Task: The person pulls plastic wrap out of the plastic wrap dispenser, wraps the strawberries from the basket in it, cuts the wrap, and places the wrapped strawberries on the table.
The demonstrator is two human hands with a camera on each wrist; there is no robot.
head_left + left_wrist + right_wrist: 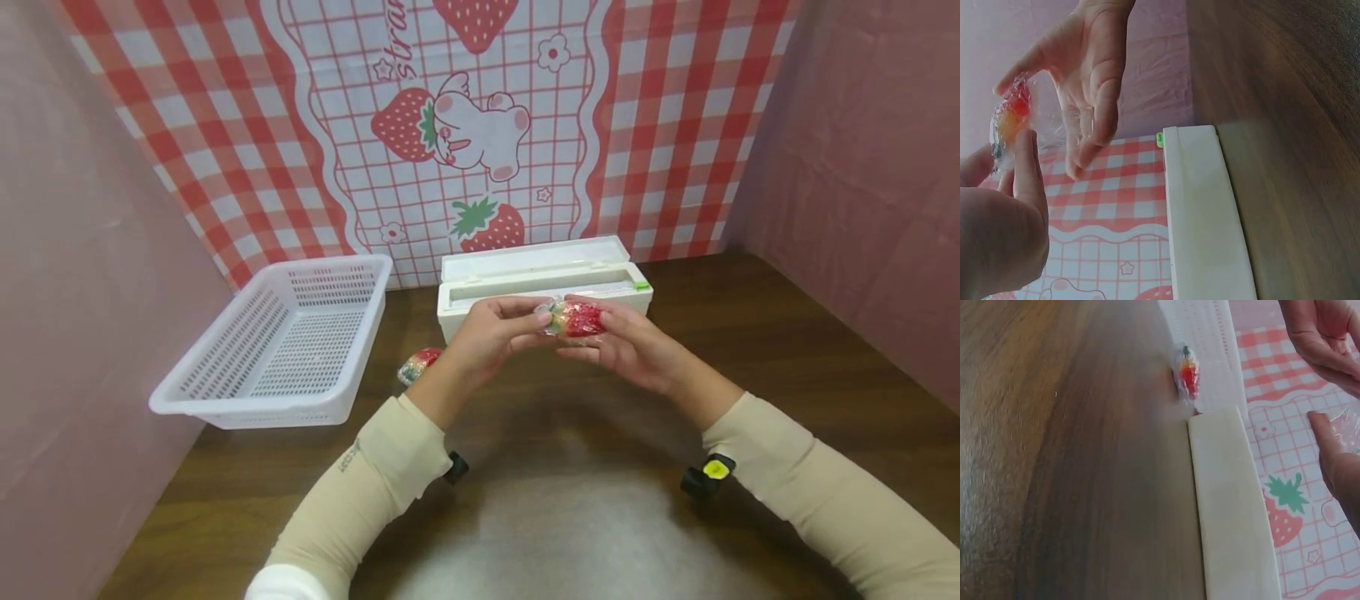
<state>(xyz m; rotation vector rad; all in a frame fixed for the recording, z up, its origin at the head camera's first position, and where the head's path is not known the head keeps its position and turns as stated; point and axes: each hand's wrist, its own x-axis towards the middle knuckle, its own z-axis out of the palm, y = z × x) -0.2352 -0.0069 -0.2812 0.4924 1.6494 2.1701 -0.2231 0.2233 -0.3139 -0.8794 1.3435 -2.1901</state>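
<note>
My left hand (483, 333) pinches a red strawberry (583, 319) with a yellow and green end, wrapped in clear plastic film. The right hand (641, 350) is at its red tip, the thumb touching it. In the left wrist view, loose clear film (1054, 125) stretches from the strawberry to the right hand's spread fingers. Both hands are raised in front of a long white box (465, 321), whose hinged lid stands up at the back. Beside the left forearm, a second wrapped strawberry (418, 365) lies on the table, partly hidden by it in the head view.
A white perforated basket (367, 333) stands at the left of the brown wooden table (570, 500). On the box's right end sits a small green piece (641, 285). A red checked strawberry-print cloth (667, 167) hangs behind, with pink cloth walls at either side.
</note>
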